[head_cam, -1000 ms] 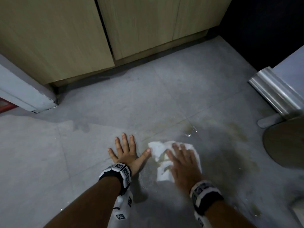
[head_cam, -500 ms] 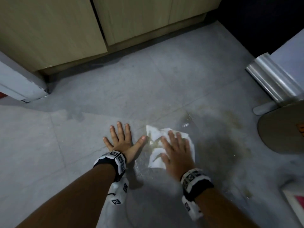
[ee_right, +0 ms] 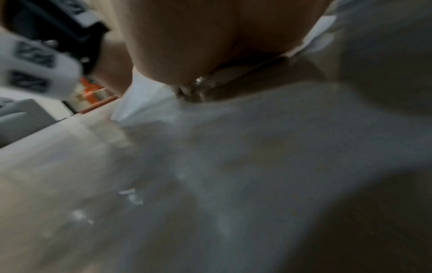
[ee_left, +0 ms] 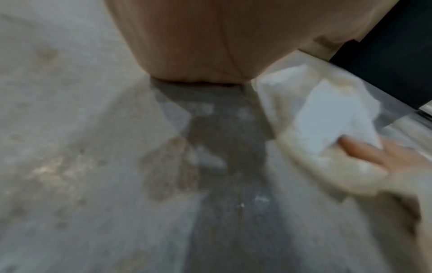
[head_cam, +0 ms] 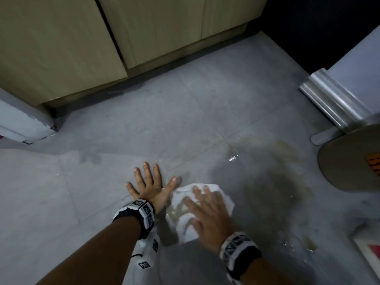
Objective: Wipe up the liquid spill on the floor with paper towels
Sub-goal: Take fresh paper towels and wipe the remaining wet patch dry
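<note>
A crumpled white paper towel point(head_cam: 223, 197) lies on the grey tiled floor, stained yellowish where it is wet. My right hand point(head_cam: 207, 214) presses flat on it with straight, spread fingers. My left hand point(head_cam: 149, 185) rests flat on the floor just left of the towel, fingers spread, thumb tip near the towel's edge. The spill point(head_cam: 273, 182) shows as a dark, yellowish wet patch to the right of the towel, with a glinting puddle point(head_cam: 232, 157) above it. In the left wrist view the soaked towel point(ee_left: 327, 118) sits at right under blurred right-hand fingers point(ee_left: 374, 153).
Wooden cabinet doors point(head_cam: 144, 33) stand along the far side. A white door frame point(head_cam: 22, 124) is at the left. A silver cylindrical fitting point(head_cam: 333, 99) and a round tan base point(head_cam: 349, 161) stand at the right. More droplets point(head_cam: 308, 244) lie lower right.
My right hand has dragged the paper towel back toward me, leaving the glinting puddle farther beyond it. The left hand has stayed planted on the floor.
</note>
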Motion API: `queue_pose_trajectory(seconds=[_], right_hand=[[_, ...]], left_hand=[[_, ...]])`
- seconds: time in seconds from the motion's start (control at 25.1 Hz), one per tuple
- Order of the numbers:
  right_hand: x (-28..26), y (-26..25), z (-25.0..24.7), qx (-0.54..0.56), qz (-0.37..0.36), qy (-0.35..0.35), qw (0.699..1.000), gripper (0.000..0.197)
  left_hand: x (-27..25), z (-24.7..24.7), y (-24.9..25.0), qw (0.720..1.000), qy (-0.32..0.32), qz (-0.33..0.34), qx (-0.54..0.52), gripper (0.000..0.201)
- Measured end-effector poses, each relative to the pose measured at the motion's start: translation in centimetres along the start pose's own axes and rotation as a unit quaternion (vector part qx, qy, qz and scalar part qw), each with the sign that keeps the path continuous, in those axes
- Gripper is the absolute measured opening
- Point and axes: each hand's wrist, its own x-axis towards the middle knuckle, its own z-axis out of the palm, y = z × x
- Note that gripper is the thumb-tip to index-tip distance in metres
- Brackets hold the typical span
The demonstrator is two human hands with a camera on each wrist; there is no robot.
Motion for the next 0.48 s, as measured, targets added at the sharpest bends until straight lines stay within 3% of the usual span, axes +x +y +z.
queue_pose_trajectory(seconds=[0.12,0.24,0.36,0.48], right_hand=[[4.0,3.3,-1.2,-0.029,0.148,0.024,0.988,0.061],[11.2,0.7,-2.9,0.016,0.254,-0.008,0.967,0.065],[11.9,-2.5,-3.7,0.035,0.174,-0.061,0.982,0.067],[5.5,-2.6,-2.3,-0.007,0.031,-0.07,0.997,0.068]], left_hand=[[0.1,0.2,0.0,1.0,0.019,0.001,0.009,0.113],[0.2,0.5,0.0,1.0,0.022,-0.004,0.009,0.114],[0.4,0.3,-0.2,1.0,0.022,-0.004,0.012,0.112],[0.2,0.2,0.0,1.0,0.014,0.0,-0.002,0.111]])
